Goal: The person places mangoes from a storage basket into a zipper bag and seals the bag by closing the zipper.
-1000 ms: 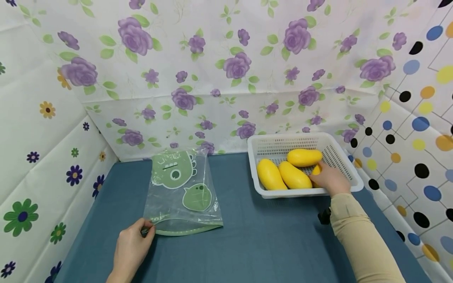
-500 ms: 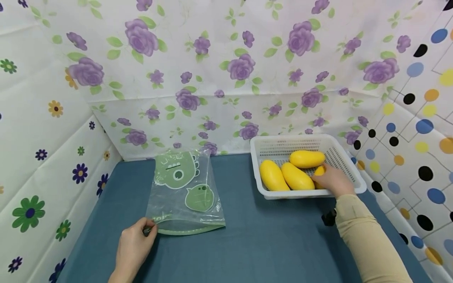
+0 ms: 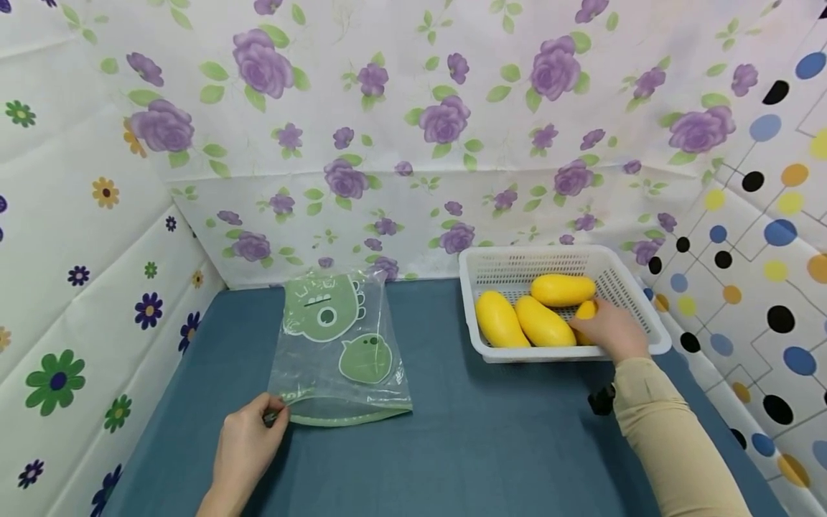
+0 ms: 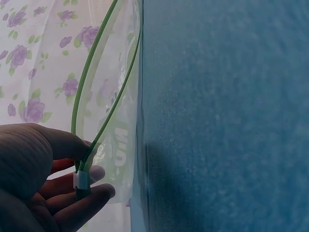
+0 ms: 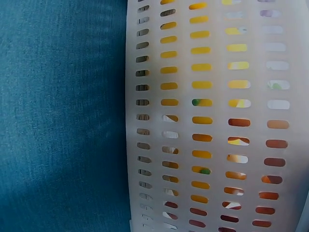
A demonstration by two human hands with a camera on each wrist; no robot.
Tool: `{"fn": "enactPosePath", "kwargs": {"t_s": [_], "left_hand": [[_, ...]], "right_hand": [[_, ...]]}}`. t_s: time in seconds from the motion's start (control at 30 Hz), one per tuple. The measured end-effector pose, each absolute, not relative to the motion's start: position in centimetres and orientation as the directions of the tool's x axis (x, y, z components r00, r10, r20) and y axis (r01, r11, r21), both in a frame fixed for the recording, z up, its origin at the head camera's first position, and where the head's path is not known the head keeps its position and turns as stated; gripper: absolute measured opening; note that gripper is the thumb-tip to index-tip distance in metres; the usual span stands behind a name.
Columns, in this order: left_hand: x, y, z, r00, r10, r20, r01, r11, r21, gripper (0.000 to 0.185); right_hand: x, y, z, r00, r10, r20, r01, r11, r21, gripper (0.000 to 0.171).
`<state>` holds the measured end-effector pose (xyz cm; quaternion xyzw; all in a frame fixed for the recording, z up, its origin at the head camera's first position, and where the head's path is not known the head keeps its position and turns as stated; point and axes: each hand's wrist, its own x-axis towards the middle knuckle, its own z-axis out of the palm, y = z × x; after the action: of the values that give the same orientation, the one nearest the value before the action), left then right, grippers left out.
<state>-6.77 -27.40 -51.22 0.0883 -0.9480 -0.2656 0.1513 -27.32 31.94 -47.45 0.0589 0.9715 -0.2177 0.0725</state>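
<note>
On the left lies a clear zip bag [image 3: 306, 368] with green cartoon prints, its green-edged mouth bowed apart toward me. My left hand [image 3: 245, 444] pinches the mouth's left corner; in the left wrist view a small white slider [image 4: 81, 180] shows between the fingers. At the right, my right hand [image 3: 619, 329] reaches into a white slotted basket [image 3: 536, 354] and grips a yellow mango [image 3: 586, 313], partly covered by the fingers. Three other mangoes [image 3: 545, 323] rest beside it. From the right wrist, the basket wall [image 5: 185, 111] hides that hand, with yellow showing through the slots.
A blue cloth [image 3: 439, 445] covers the table. Behind it stands a backdrop with purple flowers [image 3: 446, 120]. A dotted sheet [image 3: 743, 301] rises close to the basket on the right, and a flower-printed sheet [image 3: 116, 237] on the left.
The head view has shifted slightly. Both hands keep their places, the left at the bag's corner and the right on the mango in the basket.
</note>
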Motion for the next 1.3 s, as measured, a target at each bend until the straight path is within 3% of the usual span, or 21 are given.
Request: {"fn": "enactPosePath", "kwargs": {"t_s": [0.17, 0.8, 1.3], "left_hand": [[-7.0, -27.41, -51.27, -0.935, -0.243, 0.26, -0.074, 0.849, 0.524, 0.007], [-7.17, -27.01, -51.27, -0.93, -0.23, 0.287, -0.044, 0.844, 0.534, 0.008], [-7.55, -26.58, -51.4, -0.913, -0.25, 0.322, -0.038, 0.839, 0.543, 0.011]], "right_hand": [[-27.15, 32.05, -47.36, -0.983, 0.088, -0.162, 0.151, 0.887, -0.436, 0.097], [-26.72, 32.12, -46.97, -0.988, 0.135, -0.069, 0.151, 0.844, -0.514, 0.097], [-26.68, 31.98, -46.84, -0.961, 0.277, -0.019, 0.233, 0.768, -0.597, 0.101]]}}
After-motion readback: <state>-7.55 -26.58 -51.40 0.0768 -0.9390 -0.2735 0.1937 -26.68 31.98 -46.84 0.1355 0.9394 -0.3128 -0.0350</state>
